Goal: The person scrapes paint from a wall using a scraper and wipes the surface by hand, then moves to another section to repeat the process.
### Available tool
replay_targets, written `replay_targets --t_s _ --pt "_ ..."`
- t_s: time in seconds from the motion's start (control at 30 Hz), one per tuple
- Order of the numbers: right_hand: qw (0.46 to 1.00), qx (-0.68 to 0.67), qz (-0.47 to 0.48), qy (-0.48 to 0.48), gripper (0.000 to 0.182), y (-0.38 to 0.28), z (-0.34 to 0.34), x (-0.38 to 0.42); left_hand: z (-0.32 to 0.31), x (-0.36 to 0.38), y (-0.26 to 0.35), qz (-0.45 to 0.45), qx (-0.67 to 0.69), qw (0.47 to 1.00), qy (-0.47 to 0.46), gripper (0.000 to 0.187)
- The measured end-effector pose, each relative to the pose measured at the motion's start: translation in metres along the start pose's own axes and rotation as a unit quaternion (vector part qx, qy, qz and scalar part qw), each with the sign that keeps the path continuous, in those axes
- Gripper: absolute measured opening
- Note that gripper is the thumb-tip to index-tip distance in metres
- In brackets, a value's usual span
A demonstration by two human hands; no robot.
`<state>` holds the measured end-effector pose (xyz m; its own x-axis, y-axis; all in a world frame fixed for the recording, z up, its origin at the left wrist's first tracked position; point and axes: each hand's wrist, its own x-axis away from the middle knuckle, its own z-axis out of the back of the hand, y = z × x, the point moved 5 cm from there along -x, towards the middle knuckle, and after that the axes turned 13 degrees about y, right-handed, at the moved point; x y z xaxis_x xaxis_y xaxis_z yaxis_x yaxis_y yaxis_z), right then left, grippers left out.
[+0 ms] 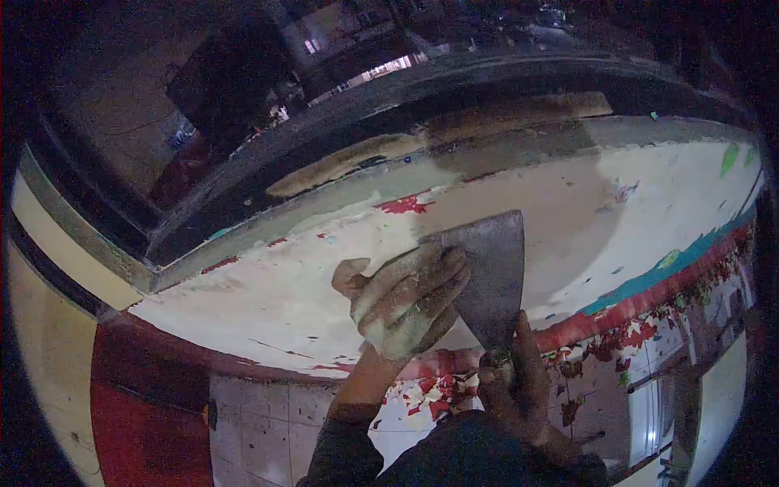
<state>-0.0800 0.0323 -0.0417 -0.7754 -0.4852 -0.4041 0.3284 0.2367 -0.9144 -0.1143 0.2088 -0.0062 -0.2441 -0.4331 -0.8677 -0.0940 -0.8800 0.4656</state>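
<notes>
A wide-bladed scraper (493,264) is held up in front of me, its grey metal blade pointing upward. My right hand (519,385) is closed around its handle at the lower end. My left hand (406,304), coated with pale dust, lies at the blade's left side with its fingers bent together against the metal. The thumb of that hand sticks out to the left. Behind both hands stretches a long whitish painted surface (292,284) with red flecks and peeling spots. It is seen curved by the lens.
Along the far side of the whitish surface runs a dark frame (365,122) with worn brown patches. A red and teal strip (657,280) borders the near side. Red and white paint chips (434,394) lie scattered on the tiled floor. A dark red panel (146,406) stands at lower left.
</notes>
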Motion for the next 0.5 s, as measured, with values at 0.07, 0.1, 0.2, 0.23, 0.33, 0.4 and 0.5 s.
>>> replay_targets --t_s 0.07,0.1,0.2,0.23,0.33,0.4,0.5 --pt "0.997 0.051 0.058 0.018 0.063 -0.014 -0.005 -0.009 -0.001 0.003 -0.006 0.064 0.008 0.998 -0.002 0.026" --pt "0.993 0.078 0.084 0.026 0.062 -0.019 -0.007 -0.011 0.0 0.003 -0.005 0.047 -0.005 0.999 -0.01 0.025" --pt "1.0 -0.008 0.016 0.009 0.062 -0.005 -0.005 -0.003 0.003 -0.007 0.02 -0.147 -0.07 0.986 -0.019 0.029" --pt "1.0 0.009 0.023 0.012 0.061 -0.003 -0.006 -0.003 0.003 -0.013 0.028 -0.192 -0.081 0.978 -0.025 0.031" --pt "0.999 0.031 0.023 0.019 0.061 -0.002 -0.006 -0.002 0.004 -0.021 0.037 -0.228 -0.093 0.967 -0.07 0.037" --pt "1.0 -0.002 0.008 0.012 0.06 -0.009 -0.008 -0.008 0.002 0.0 0.011 -0.169 -0.064 0.979 -0.089 0.038" --pt "0.994 -0.05 -0.089 0.049 0.061 0.004 -0.001 0.002 0.001 -0.006 0.024 -0.202 -0.086 0.972 -0.088 0.036"
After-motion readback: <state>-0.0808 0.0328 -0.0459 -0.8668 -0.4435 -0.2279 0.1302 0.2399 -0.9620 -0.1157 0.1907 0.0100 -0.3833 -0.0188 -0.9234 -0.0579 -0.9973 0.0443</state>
